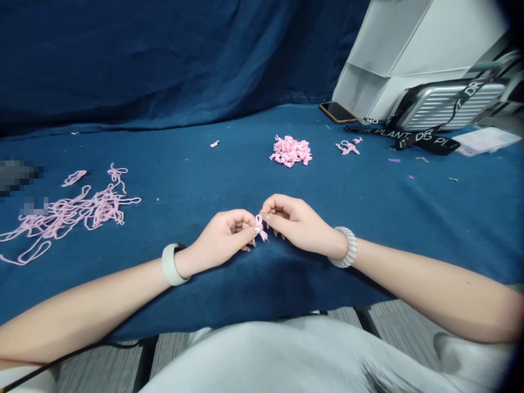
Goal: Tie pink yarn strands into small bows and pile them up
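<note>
A small looped piece of pink yarn (263,235) is held up between my two hands, over the near part of the blue-covered table. My left hand (227,233), with a pale band on its wrist, pinches the yarn between thumb and forefinger. From the other side, my right hand (292,221) is closed in a pinch at the top of the loop, a clear coil bracelet round its wrist. Whether its fingertips grip the yarn itself or something thin at the loop is too small to tell.
Tangled pink yarn (98,207) lies at the left. Beyond my hands sits a pile of small pink yarn pieces (290,151), with a few more yarn bits (347,146) to its right. A phone (338,112), a black strap (429,143) and a silver ridged case (458,103) occupy the back right.
</note>
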Demonstrator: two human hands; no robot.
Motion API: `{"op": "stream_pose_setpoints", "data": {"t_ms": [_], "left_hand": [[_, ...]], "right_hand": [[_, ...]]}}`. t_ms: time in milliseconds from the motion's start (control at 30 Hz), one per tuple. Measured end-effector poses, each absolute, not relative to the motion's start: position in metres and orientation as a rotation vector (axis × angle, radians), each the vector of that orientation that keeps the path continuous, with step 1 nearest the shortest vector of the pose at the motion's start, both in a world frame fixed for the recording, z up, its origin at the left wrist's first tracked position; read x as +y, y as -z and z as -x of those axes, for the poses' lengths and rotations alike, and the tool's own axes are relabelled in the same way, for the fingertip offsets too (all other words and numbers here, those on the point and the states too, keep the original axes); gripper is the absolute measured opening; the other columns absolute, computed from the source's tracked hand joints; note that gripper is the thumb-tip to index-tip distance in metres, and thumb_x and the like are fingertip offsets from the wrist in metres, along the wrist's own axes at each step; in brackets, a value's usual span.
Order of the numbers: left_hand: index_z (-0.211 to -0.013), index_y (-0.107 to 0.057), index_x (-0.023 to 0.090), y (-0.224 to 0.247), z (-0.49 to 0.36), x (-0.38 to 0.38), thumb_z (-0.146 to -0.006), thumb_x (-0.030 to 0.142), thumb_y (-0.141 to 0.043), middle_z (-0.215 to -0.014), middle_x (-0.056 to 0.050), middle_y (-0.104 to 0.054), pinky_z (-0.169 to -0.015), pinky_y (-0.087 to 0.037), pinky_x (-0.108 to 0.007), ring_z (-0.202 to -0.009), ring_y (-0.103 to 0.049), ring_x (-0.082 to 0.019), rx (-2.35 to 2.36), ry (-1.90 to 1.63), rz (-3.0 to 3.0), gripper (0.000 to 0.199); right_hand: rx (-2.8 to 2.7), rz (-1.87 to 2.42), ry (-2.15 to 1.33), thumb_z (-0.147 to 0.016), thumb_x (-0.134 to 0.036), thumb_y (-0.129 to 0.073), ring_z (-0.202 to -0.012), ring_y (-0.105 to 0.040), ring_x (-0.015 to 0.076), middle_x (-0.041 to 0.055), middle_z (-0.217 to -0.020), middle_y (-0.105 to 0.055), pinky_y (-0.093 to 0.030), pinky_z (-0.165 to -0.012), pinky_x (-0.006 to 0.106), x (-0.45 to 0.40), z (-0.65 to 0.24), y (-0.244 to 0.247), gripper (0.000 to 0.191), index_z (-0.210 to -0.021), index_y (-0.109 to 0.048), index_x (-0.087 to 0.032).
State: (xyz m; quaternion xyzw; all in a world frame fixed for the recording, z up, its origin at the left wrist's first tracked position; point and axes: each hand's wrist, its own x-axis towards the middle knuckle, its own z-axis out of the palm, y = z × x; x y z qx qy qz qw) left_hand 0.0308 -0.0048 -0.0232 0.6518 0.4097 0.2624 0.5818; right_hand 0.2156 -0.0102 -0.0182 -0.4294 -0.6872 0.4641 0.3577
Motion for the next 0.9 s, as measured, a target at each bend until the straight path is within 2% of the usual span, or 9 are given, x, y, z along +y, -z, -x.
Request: {"op": "stream_pose_setpoints", "data": {"t_ms": [133, 300, 400, 533, 733, 900], "left_hand": [[-0.076, -0.057, 0.013, 0.0217, -0.0305, -0.0053, -0.081, 0.03, -0.061, -0.067, 0.0, -0.061, -0.054, -0.052, -0.017, -0.058, -0.058, -0.007, 0.965, -0.604, -1.518, 0.019], [-0.078, -0.056, 0.013, 0.0219, -0.0308, -0.0039, -0.08, 0.03, -0.062, -0.065, 0.001, -0.06, -0.051, -0.052, -0.016, -0.055, -0.058, -0.007, 0.985, -0.642, -1.485, 0.018], [-0.079, -0.056, 0.013, 0.0237, -0.0308, -0.0029, -0.079, 0.032, -0.063, -0.065, 0.001, -0.06, -0.049, -0.052, -0.017, -0.055, -0.057, -0.007, 0.988, -0.687, -1.447, 0.02], [-0.081, -0.057, 0.014, 0.0258, -0.0299, -0.0022, -0.077, 0.034, -0.066, -0.064, 0.002, -0.058, -0.048, -0.053, -0.019, -0.055, -0.057, -0.008, 0.98, -0.749, -1.404, 0.022], [-0.083, -0.059, 0.014, 0.0264, -0.0284, -0.0004, -0.078, 0.035, -0.064, -0.065, 0.001, -0.059, -0.049, -0.053, -0.019, -0.059, -0.058, -0.01, 0.945, -0.742, -1.34, 0.022], [-0.084, -0.06, 0.014, 0.0248, -0.0286, 0.0008, -0.083, 0.039, -0.056, -0.067, -0.001, -0.058, -0.05, -0.054, -0.021, -0.062, -0.058, -0.011, 0.922, -0.738, -1.256, 0.026]], "right_hand": [[-1.742, 1.116, -1.252, -0.082, -0.019, -0.052, -0.053, -0.047, 0.0048, -0.0025, -0.066, -0.054, -0.039, -0.048, 0.016, -0.01, -0.2148, 0.0177, 0.007, -0.079, -0.054, -0.014], [-1.574, 1.187, -1.512, -0.085, -0.024, -0.047, -0.049, -0.049, 0.0058, -0.003, -0.065, -0.052, -0.043, -0.043, 0.017, -0.0057, -0.2154, 0.0162, 0.011, -0.09, -0.053, -0.015], [-1.566, 1.155, -1.643, -0.087, -0.032, -0.046, -0.046, -0.049, 0.0056, -0.0033, -0.061, -0.05, -0.045, -0.042, 0.017, -0.0057, -0.2164, 0.0145, 0.019, -0.084, -0.052, -0.014], [-1.727, 1.136, -1.66, -0.082, -0.043, -0.057, -0.047, -0.051, 0.0052, -0.0025, -0.063, -0.052, -0.047, -0.042, 0.017, -0.0091, -0.2165, 0.0133, 0.029, -0.08, -0.053, -0.013], [-1.78, 1.112, -1.625, -0.082, -0.042, -0.057, -0.047, -0.051, 0.0041, -0.0024, -0.063, -0.053, -0.047, -0.043, 0.015, -0.0097, -0.215, 0.0175, 0.03, -0.075, -0.053, -0.013], [-1.795, 1.142, -1.641, -0.084, -0.038, -0.056, -0.046, -0.051, 0.0038, -0.0021, -0.063, -0.054, -0.045, -0.042, 0.015, -0.0086, -0.2147, 0.0173, 0.026, -0.078, -0.056, -0.013]]}}
